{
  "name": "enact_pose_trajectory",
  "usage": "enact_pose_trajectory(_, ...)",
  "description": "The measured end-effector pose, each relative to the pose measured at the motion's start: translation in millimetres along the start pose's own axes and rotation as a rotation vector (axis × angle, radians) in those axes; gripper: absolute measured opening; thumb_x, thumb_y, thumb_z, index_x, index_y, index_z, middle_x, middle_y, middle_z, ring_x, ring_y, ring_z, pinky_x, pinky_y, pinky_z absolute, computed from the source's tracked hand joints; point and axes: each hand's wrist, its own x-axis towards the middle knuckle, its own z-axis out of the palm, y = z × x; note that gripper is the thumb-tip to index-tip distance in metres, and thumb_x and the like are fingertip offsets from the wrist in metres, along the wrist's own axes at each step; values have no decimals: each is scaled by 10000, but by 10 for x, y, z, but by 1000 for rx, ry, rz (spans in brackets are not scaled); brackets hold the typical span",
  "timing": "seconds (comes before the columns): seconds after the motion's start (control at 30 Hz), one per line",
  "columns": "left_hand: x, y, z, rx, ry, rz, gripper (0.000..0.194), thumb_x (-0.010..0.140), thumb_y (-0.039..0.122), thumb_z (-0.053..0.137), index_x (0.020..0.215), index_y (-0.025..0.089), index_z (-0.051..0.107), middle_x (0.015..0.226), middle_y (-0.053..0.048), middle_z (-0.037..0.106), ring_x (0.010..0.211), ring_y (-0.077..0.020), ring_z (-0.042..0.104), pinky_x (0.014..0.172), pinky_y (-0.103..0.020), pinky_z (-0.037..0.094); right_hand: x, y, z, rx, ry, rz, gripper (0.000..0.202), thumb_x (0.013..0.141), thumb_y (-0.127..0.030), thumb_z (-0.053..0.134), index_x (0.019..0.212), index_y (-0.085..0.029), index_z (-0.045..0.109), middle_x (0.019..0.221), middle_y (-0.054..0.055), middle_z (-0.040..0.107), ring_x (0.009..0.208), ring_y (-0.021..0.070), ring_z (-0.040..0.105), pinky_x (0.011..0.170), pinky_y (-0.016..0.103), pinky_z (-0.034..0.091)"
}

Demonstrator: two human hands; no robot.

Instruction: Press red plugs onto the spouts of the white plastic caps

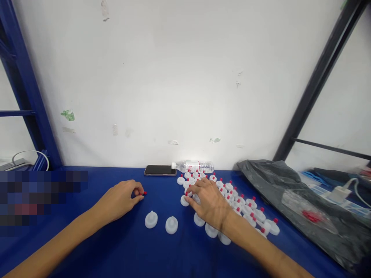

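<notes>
My left hand [126, 197] is closed in a pinch, with a small red cap [145, 192] showing at its fingertips. To the right, my right hand [207, 199] has thumb and index finger closed at the red tip of a white nozzle lid [184, 200] that stands on the table. Under and around that hand are many similar white lids with red tips, in rows; the hand and forearm hide some. Nearer to me, between the hands, stand two white lids without red tips, a left one [151, 219] and a right one [171, 225].
A phone [160, 170] lies on the blue table [116, 247] by the wall, with a clear water bottle [199, 166] on its side. At right, a dark plastic sheet [278, 197] bears a clear bag [308, 212] of red pieces. A white plug with a cable lies beyond.
</notes>
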Motion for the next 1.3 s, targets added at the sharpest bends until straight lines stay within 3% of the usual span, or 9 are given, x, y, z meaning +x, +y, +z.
enact_pose_trajectory(0.2, 22, 13, 2, 8, 14, 3, 230, 886, 437, 586, 895, 265, 739, 864, -38, 716, 767, -255, 647, 633, -326, 406, -23, -56, -29, 183, 7, -10, 67, 913, -165, 640, 953, -212, 667, 977, 47, 716, 973, 249, 648, 920, 448, 506)
enact_pose_trajectory(0.4, -36, 221, -126, 33, 156, 42, 398, 1007, 442, 381, 752, 231, 604, 740, -35, 640, 702, -241, 591, 646, -354, 372, -86, -154, -80, 417, 59, -14, 89, 1016, -199, 447, 1074, -217, 512, 994, 43, 687, 882, 195, 671, 828, 353, 545)
enact_pose_trajectory(0.53, -160, 459, -137, 5, 206, 198, 323, 1008, 436, 385, 862, 242, 599, 819, -23, 648, 794, -230, 598, 753, -362, 425, -121, -233, -52, 403, 146, -129, 122, 1009, -242, 529, 1129, -229, 546, 1020, 43, 664, 966, 200, 630, 879, 348, 539)
enact_pose_trajectory(0.7, -376, 742, -13, -42, 157, 497, 183, 1012, 361, 452, 1022, 248, 595, 874, -8, 641, 806, -198, 591, 667, -315, 409, -157, -275, -42, 354, 186, -231, 506, 907, -478, 697, 1303, -233, 498, 1027, 47, 679, 969, 230, 628, 887, 396, 548)
enact_pose_trajectory(0.87, -458, 827, 101, -45, 104, 517, 199, 1033, 380, 448, 942, 248, 566, 844, 13, 646, 754, -176, 585, 637, -292, 395, -172, -304, -36, 252, 281, -427, 590, 893, -567, 648, 1320, -183, 511, 999, 71, 713, 897, 237, 632, 854, 424, 530)
enact_pose_trajectory(1.0, -456, 811, 124, -77, 102, 572, 290, 1056, 310, 329, 894, 245, 561, 838, 11, 650, 755, -177, 565, 735, -315, 422, -155, -307, -6, 316, 363, -473, 417, 886, -536, 672, 1126, -197, 631, 942, 46, 718, 856, 199, 630, 835, 373, 528)
enact_pose_trajectory(1.1, -454, 864, 108, -280, 92, 458, 371, 1057, 363, 298, 792, 244, 529, 741, 33, 578, 722, -170, 529, 766, -311, 424, -139, -319, -28, 348, 367, -457, 335, 888, -474, 706, 1071, -198, 656, 922, 29, 709, 837, 170, 620, 814, 324, 535)
enact_pose_trajectory(1.3, -419, 986, 117, -876, -104, -18, 442, 942, 582, 457, 680, 226, 444, 675, 50, 412, 650, -149, 381, 612, -260, 373, -125, -400, -126, 75, 496, -470, 277, 953, -397, 654, 1060, -142, 661, 885, 56, 704, 807, 196, 615, 818, 375, 525)
